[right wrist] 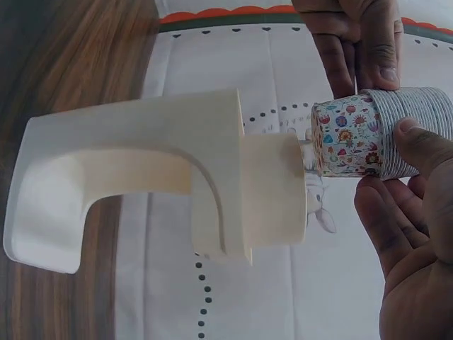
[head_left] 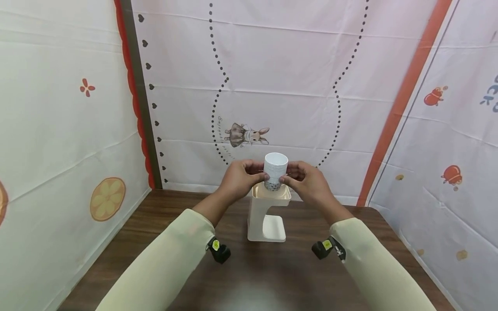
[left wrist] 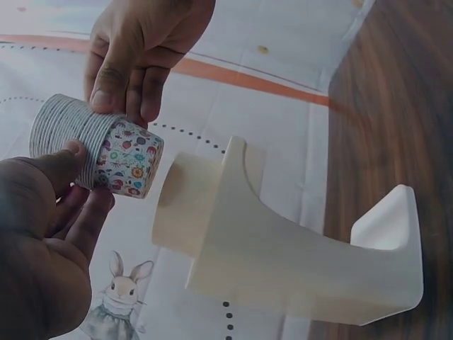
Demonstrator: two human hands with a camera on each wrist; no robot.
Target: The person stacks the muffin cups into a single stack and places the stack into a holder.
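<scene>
A stack of nested paper cups [head_left: 276, 166], white inside, is held upright over a cream-coloured stand [head_left: 256, 218]. My left hand [head_left: 240, 178] grips the stack from the left, thumb in front and fingers behind. From the right, my right hand [head_left: 307, 180] pinches it the same way. In the left wrist view the lowest cup [left wrist: 131, 159] shows a colourful flower print, and the rims above it sit close together. The cup bottom faces the stand's round collar [right wrist: 276, 191], with a small gap between them in the right wrist view.
The stand has a raised top and a flat foot [head_left: 274, 228] on the dark wooden table [head_left: 268, 268]. A printed white cloth [head_left: 284, 86] hangs close behind it, with more cloth at both sides. Black wrist devices [head_left: 219, 250] are strapped at the sleeves.
</scene>
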